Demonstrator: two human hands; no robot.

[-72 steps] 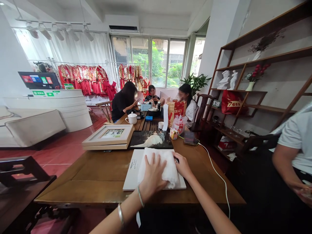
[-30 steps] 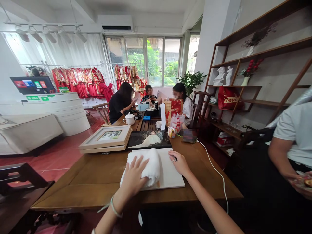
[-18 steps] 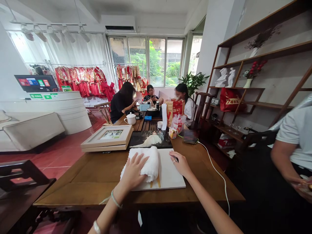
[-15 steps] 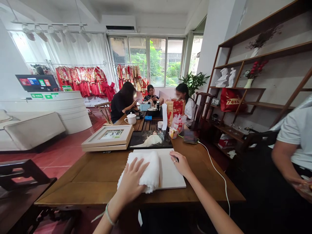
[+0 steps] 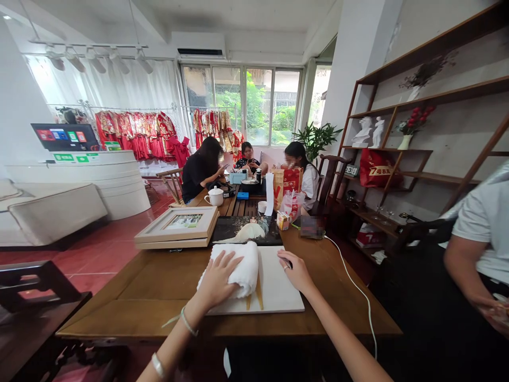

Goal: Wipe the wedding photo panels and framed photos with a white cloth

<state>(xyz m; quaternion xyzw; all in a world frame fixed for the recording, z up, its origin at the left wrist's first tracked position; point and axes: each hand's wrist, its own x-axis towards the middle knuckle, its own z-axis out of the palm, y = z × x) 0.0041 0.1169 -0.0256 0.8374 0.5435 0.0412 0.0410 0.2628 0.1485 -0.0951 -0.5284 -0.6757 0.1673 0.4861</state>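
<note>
One view only, head camera. Shows cloth [image 5: 243, 267] bunched on white board [image 5: 278, 294] at near end of table [image 5: 159, 286]. Shows left hand [image 5: 217, 280] flat on cloth, fingers spread and pressing, not clenched. Shows right hand [image 5: 297, 271] open, fingertips resting on board's right part. Judged soft, light and limp: best pinched at a fold or pressed from above. Judged stiff and smooth beneath, likely to slide unless steadied at an edge.

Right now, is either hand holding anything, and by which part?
Nothing gripped: left hand presses flat atop the towel; right hand lies flat on the board, near its far edge.
</note>
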